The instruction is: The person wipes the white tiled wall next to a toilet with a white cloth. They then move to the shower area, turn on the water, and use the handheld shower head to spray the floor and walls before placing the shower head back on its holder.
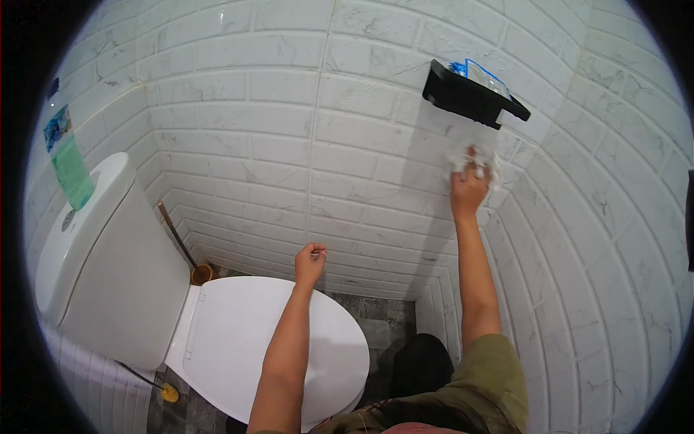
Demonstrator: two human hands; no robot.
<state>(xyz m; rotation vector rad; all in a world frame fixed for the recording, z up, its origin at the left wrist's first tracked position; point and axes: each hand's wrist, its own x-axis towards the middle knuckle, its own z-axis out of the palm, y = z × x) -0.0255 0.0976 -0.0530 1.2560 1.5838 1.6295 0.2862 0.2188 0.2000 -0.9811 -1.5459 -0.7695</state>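
Note:
My right hand point(470, 190) is gripping a crumpled white tissue or cloth point(494, 172), blurred, at the white marbled tile wall point(352, 130). It is just below a black wall-mounted shelf point(461, 100). Over the far side of the closed white toilet lid point(233, 331), my left hand point(311, 263) hangs with its fingers curled in. Nothing shows between those fingers. On the shelf lies a clear plastic packet point(488, 77) with blue edging.
A bottle of green liquid point(73, 171) stands on the toilet cistern point(122, 260). Behind the toilet, a brush handle point(176, 233) rises from a brown holder point(201, 274). A yellow-headed brush point(169, 393) is at lower left. Some rounded black object point(423, 363) sits by the right wall.

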